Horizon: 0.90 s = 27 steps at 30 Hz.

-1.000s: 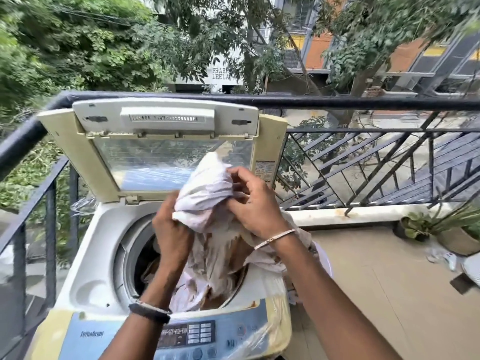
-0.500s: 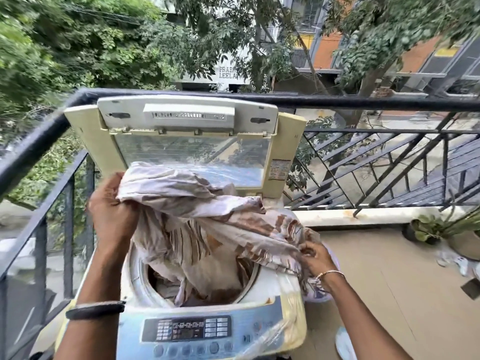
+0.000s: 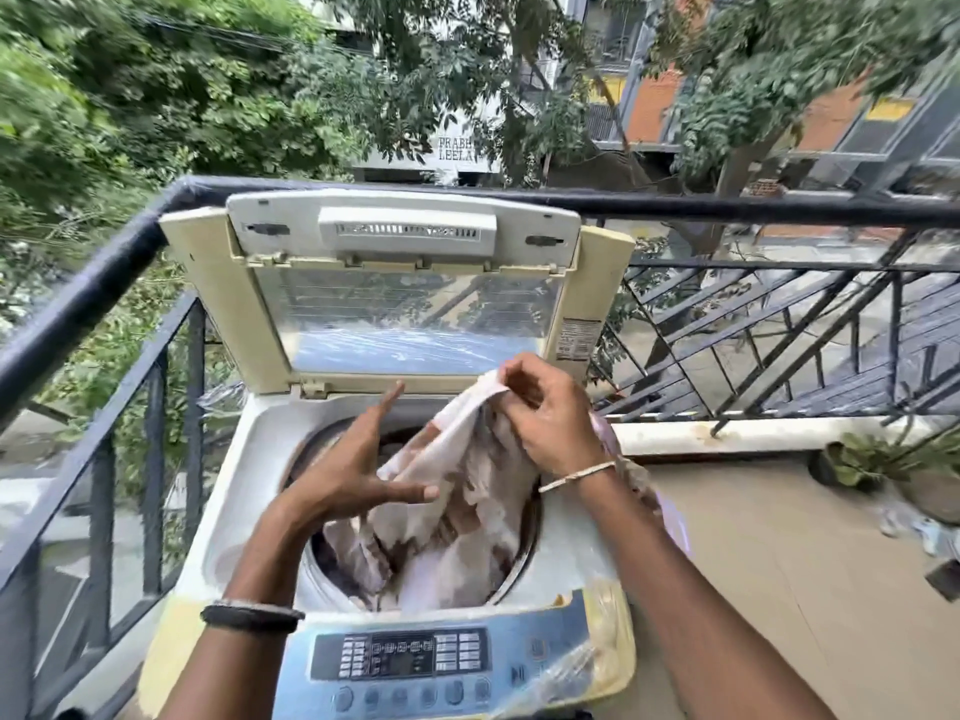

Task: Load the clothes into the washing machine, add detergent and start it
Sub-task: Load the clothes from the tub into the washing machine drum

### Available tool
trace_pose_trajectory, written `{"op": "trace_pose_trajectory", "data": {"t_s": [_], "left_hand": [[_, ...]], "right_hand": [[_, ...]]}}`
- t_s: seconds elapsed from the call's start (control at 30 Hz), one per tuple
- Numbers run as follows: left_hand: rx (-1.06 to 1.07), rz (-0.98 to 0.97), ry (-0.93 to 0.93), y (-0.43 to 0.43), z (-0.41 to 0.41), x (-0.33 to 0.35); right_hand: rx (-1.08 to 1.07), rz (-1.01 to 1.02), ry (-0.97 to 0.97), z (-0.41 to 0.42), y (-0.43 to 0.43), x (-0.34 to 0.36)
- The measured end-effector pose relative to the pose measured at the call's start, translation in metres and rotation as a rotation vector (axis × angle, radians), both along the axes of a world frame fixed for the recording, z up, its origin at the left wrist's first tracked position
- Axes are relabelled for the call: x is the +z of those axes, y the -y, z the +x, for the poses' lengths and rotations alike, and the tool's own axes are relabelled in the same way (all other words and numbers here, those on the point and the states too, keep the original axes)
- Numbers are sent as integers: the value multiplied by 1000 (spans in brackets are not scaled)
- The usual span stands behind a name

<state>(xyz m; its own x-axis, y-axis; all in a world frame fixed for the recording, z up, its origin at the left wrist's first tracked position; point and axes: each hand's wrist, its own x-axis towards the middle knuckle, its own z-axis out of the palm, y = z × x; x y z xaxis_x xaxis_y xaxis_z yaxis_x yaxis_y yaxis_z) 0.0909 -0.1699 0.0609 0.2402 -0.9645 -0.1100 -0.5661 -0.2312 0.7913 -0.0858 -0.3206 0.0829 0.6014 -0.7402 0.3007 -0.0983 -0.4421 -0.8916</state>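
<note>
A top-loading washing machine (image 3: 249, 491) stands in front of me with its lid (image 3: 400, 283) raised upright. A white and brown patterned cloth (image 3: 467, 511) hangs into the drum, filling most of the opening. My right hand (image 3: 550, 413) pinches the cloth's top edge above the drum's right side. My left hand (image 3: 358, 465) hovers over the drum's left side, fingers spread, its fingertips beside the cloth and holding nothing. The blue control panel (image 3: 405, 662) runs along the near edge. No detergent is in view.
A black metal railing (image 3: 119, 272) wraps the balcony behind and left of the machine. Potted plants (image 3: 883, 465) and small items sit on the tiled floor at the right. Loose plastic film (image 3: 571, 667) covers the panel's right end.
My left hand let go of the cloth and opened. My right hand rose from the machine's right side to above the drum, and the spread cloth dropped into the drum.
</note>
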Motion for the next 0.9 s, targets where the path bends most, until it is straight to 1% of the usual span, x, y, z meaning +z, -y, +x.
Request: {"op": "trace_pose_trajectory", "data": {"t_s": [0.03,0.07,0.1,0.13,0.2,0.23,0.27,0.33,0.4,0.47,0.5,0.53,0.57,0.6,0.67,0.7,0.73,0.8,0.87,0.9], "left_hand": [[-25,-49,9,5,-4,5],[-60,-138,0,8,-6,7],[-34,-168,16,10,-5,5],[42,-162,73,12,-5,5],[280,-31,235,11,0,-1],[347,1,269,8,4,-8],[398,-14,279,4,6,-15],[489,-44,206,-5,12,-24],[558,-62,146,-14,22,-31],[592,-55,101,-22,35,-35],[608,-76,57,-24,40,-33],[616,-122,14,-26,45,-32],[634,-152,-6,-28,46,-25],[660,-193,-14,-29,46,-21],[703,-219,3,-28,46,-15],[693,-204,4,-27,44,-11],[659,-212,-18,-24,44,-12],[596,-207,-91,-20,43,-12],[565,-170,-73,-17,42,-14],[530,-143,-56,-16,41,-13]], "right_hand": [[69,48,35,15,-17,7],[139,88,60,29,-34,10],[198,93,67,40,-48,13],[236,50,50,49,-59,14],[290,-72,-34,56,-64,14],[315,-75,-78,53,-59,13],[335,-58,-129,47,-51,10],[315,-88,-328,25,-27,-3],[232,-150,-631,-9,2,-28],[118,-102,-985,-51,34,-59],[66,-52,-1113,-70,47,-76],[24,1,-1176,-88,58,-90],[-9,48,-1173,-103,66,-103],[-46,100,-1114,-114,70,-115],[-141,190,-898,-120,65,-128],[-200,197,-784,-118,60,-131],[-270,167,-705,-116,55,-134],[-401,64,-668,-108,53,-138],[-529,-23,-647,-101,52,-130],[-564,-62,-607,-97,53,-123]]}}
